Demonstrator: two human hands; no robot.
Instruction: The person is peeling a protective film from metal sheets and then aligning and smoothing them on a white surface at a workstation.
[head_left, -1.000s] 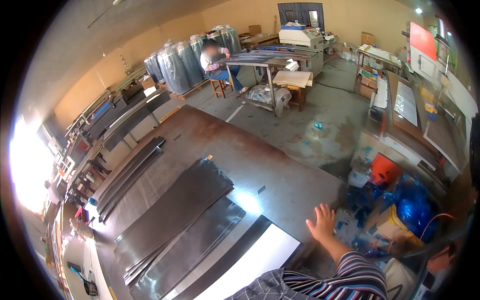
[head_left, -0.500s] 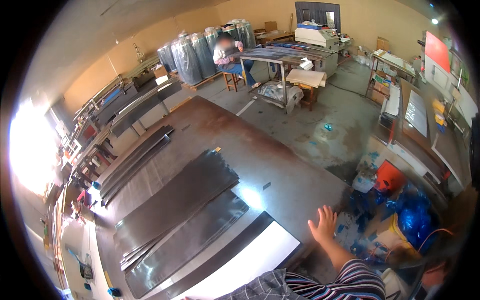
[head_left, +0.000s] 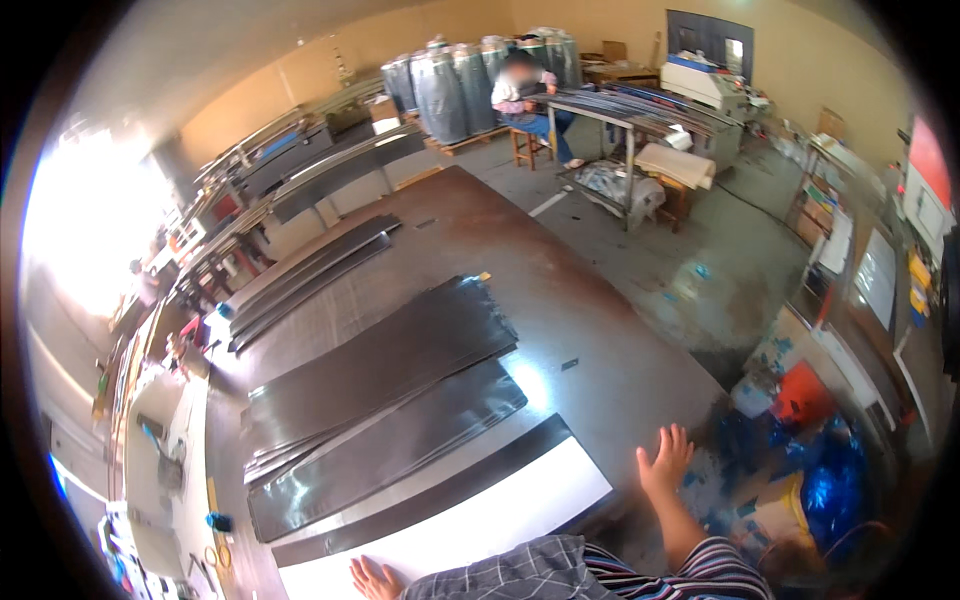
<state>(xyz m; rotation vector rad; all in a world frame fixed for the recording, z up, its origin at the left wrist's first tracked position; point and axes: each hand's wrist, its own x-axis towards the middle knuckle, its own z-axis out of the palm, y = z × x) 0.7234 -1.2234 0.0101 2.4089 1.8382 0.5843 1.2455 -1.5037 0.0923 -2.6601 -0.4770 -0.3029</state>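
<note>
A: What is lying at the centre of the work?
B: A long, smooth, white rectangular sheet (head_left: pixel 500 512) is lying across the near side of a broad grey worktable (head_left: pixel 630 400), a flat black band (head_left: pixel 460 483) showing along its far side.

A: And the hands?
B: The bare left hand (head_left: pixel 376 580) is resting on the white sheet at the bottom of the view, fingers spread, grasping nothing. The bare right hand (head_left: pixel 666 462), below a striped sleeve (head_left: pixel 720 570), is showing just beyond the sheet's right end, its fingers fanned apart and its grip released; whether it is touching the tabletop, I cannot tell.

A: What is lying past the sheet?
B: Glossy dark-grey sheets (head_left: pixel 400 445) are lying nearest, a fanned stack of long dark-brown sheets (head_left: pixel 380 370) is spreading beside them, and narrow black strips (head_left: pixel 320 283) are lying farther off.

A: Who and what is filling the surroundings?
B: Crumpled, shiny blue plastic (head_left: pixel 833 485) is sitting to the right, near a flat orange-red sheet (head_left: pixel 803 392). In the background, a co-worker (head_left: pixel 515 108) in blue trousers is sitting on a brown wooden stool (head_left: pixel 524 150), while tall plastic-wrapped cylinders (head_left: pixel 437 95) are standing close by.
</note>
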